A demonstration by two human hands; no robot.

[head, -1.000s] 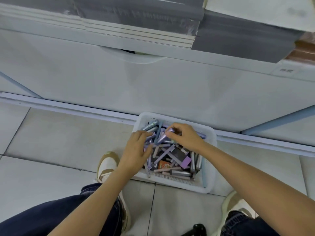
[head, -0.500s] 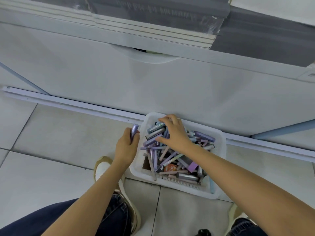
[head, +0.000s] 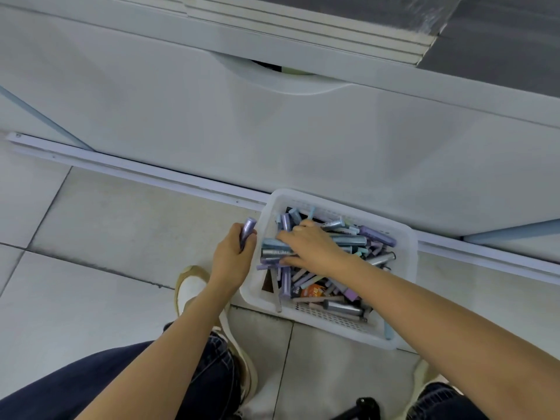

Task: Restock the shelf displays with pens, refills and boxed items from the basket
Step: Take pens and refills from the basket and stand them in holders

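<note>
head: purple pen [head: 248, 230] in left hand [head: 231, 256]

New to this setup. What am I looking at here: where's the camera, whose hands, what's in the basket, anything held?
No machine here: a person works with bare hands, and the one camera sits on their head, looking forward and down. So the arms come in from the bottom edge. A white basket stands on the tiled floor against the white base of a shelf unit, full of loose pens, mostly purple and grey-blue. The left hand grips one purple pen beside the basket. The right hand reaches into the pile; whether it has gripped anything can't be told.
</note>
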